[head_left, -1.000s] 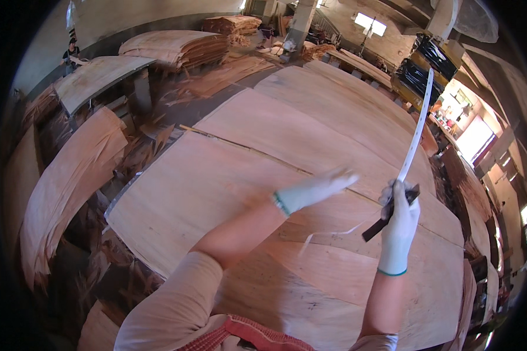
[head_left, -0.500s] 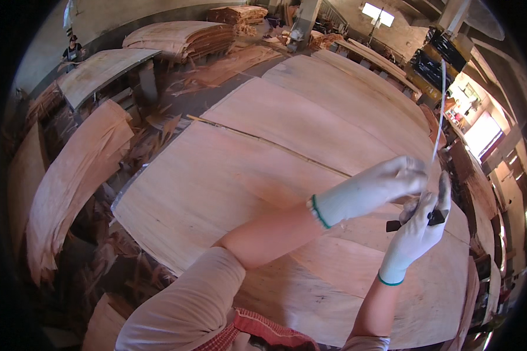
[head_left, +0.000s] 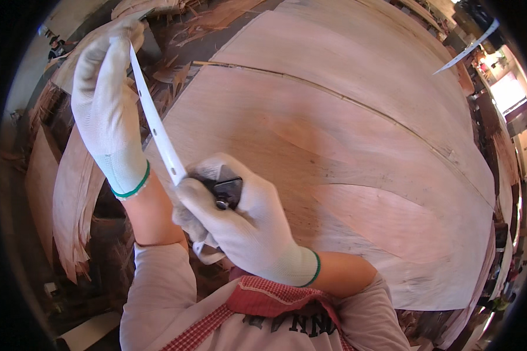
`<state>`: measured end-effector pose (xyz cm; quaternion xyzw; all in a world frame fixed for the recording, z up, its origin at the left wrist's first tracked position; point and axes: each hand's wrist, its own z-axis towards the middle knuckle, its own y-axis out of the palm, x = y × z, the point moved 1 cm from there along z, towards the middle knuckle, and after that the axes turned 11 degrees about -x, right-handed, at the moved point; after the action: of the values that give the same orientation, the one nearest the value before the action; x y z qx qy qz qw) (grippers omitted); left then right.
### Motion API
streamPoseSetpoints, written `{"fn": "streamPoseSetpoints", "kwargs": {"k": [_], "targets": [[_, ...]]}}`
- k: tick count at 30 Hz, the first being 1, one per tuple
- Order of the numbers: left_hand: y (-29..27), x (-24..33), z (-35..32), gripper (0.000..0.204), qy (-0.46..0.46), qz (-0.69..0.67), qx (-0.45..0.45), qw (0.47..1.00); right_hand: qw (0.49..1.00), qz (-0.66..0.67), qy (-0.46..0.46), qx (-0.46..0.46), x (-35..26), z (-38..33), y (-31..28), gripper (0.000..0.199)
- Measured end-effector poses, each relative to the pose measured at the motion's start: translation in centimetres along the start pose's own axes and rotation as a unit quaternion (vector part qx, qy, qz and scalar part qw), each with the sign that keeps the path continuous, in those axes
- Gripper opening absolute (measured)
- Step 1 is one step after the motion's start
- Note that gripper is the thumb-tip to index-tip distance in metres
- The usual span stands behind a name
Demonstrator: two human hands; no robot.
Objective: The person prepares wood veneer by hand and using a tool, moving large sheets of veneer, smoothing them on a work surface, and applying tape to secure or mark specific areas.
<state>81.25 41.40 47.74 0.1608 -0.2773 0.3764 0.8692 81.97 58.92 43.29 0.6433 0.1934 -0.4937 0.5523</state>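
Note:
A narrow strip of white tape (head_left: 154, 126) with a row of small holes stretches between my two gloved hands. My left hand (head_left: 108, 96), raised at the upper left, pinches its far end. In front of my chest, my right hand (head_left: 246, 213) is closed, its thumb pressing on the strip's near end. A small black tool (head_left: 228, 192) with a shiny round metal bit is also in the right hand's grip; its full shape is hidden by the fingers. Beyond the hands lies a large wood veneer sheet (head_left: 386, 152), with a long dark seam across it.
Another white tape length (head_left: 468, 48) hangs loose at the upper right, beside a dark wrapped object (head_left: 477, 26). Curved veneer sheets (head_left: 76, 199) stand at the left, with broken scraps around. A person (head_left: 57, 48) is far off at the upper left.
Both hands have swung from the right to the left and moved apart. The tape that ran to the upper right is now in two lengths, one between my hands. The view has shifted.

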Motion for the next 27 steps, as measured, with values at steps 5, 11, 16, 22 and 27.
{"fn": "streamPoseSetpoints", "kwargs": {"k": [5, 11, 16, 22, 27], "targets": [[-1.6, -16.2, -6.6, 0.013, -0.23, 0.097, -0.245, 0.937, 0.975, 0.016, 0.147, 0.166, 9.7, 4.9, -8.8, 0.014], [2.3, -32.1, -19.4, 0.012, -0.297, 0.261, -0.391, 0.831, 0.912, -0.066, 0.212, 0.344, 22.7, 5.6, -21.2, 0.016], [6.9, -39.4, -19.6, 0.011, -0.182, 0.325, -0.413, 0.831, 0.889, -0.103, 0.2, 0.399, 24.1, 9.5, -25.2, 0.018], [6.7, -40.0, -22.6, 0.024, -0.082, 0.368, -0.373, 0.848, 0.869, -0.173, 0.204, 0.417, 25.3, 9.7, -27.9, 0.02], [6.6, -37.3, -21.2, 0.035, -0.115, 0.426, -0.449, 0.777, 0.86, -0.227, 0.246, 0.385, 19.2, 5.2, -30.3, 0.017]]}}
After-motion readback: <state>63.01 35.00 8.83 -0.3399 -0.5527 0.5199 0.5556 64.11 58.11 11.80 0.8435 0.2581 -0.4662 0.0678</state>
